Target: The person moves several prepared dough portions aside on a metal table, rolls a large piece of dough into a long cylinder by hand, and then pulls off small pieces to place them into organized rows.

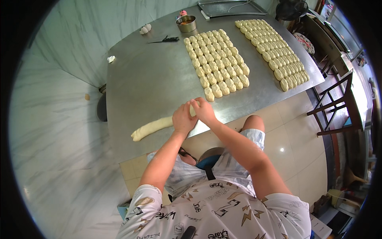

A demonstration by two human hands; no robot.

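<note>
A long roll of pale dough (152, 127) lies near the front edge of the steel table (143, 83). Around its right end my left hand (183, 118) is closed. My right hand (204, 111) grips the tip of the same roll, its thumb and fingers meeting those of my left hand. Part of the dough shows between the two hands; the rest of that end is hidden under my fingers. Just beyond my right hand, rows of small dough pieces (220, 62) stand in a close block.
A second block of dough pieces (271, 50) fills the table's right side. Toward the back are a knife (167, 39), a metal bowl (186, 24) with orange-brown contents, a baking tray (229, 8) and a small white ornament (145, 29). A wooden chair (337, 104) stands at right.
</note>
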